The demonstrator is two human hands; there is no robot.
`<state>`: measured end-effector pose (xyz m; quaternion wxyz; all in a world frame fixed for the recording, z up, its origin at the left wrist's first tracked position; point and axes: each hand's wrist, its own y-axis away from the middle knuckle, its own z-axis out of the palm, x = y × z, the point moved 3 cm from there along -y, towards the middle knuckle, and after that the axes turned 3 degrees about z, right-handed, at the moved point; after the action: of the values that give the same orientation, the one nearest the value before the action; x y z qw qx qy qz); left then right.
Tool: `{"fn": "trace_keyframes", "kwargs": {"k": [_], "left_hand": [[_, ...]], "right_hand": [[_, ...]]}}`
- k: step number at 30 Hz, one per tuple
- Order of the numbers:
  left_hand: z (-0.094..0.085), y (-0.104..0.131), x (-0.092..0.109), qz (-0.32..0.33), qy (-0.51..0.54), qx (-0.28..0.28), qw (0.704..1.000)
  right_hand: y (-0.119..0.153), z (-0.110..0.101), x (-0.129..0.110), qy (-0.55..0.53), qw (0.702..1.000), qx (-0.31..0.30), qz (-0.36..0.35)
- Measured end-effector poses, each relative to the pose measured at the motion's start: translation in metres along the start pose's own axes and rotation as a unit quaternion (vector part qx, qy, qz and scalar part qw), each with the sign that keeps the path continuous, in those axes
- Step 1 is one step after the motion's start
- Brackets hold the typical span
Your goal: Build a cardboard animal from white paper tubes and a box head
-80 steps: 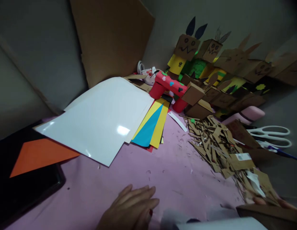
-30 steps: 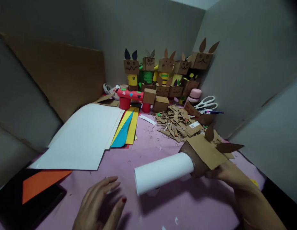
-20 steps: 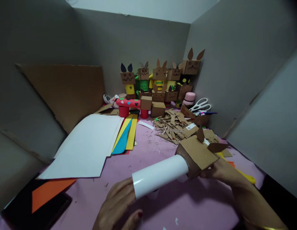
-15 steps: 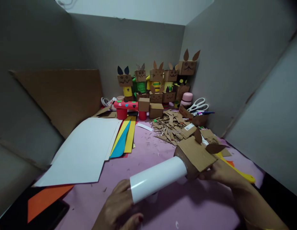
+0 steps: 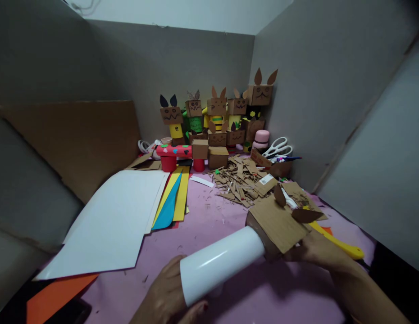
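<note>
A white paper tube (image 5: 221, 263) is joined to a brown cardboard box head (image 5: 277, 225) with two brown ears, forming a figure held above the pink table (image 5: 212, 211). My right hand (image 5: 312, 249) grips the cardboard head from below. At the bottom edge, my left hand (image 5: 169, 294) holds the tube's near end, fingers partly hidden behind it.
A large white sheet (image 5: 111, 222) overlaps yellow, blue and orange papers at left. Cardboard scraps (image 5: 245, 180) are piled at centre right. Finished cardboard figures (image 5: 216, 110) line the back corner, with white scissors (image 5: 279, 146), a red tube piece (image 5: 174, 153) and a yellow tool (image 5: 338, 243).
My right hand brought the tube figure up into view, and my left hand moved from the table onto the tube's near end. The view tilted up toward the back corner.
</note>
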<state>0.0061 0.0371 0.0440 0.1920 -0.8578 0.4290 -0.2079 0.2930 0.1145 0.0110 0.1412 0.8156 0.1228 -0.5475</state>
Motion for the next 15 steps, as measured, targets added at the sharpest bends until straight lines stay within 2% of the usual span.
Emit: {"fn": "trace_keyframes", "kwargs": {"k": [6,9,15], "left_hand": [[0.001,0.005,0.0,0.017,-0.009,-0.006,1.0],[0.006,0.009,-0.003,0.001,-0.018,-0.021,1.0],[0.012,0.007,-0.004,0.009,0.017,0.088,0.996]], "right_hand": [[-0.003,0.0,0.004,0.011,1.0,-0.001,0.006],[-0.003,0.001,0.003,0.004,1.0,-0.003,0.003],[-0.003,0.002,0.006,0.012,1.0,0.003,-0.019]]}}
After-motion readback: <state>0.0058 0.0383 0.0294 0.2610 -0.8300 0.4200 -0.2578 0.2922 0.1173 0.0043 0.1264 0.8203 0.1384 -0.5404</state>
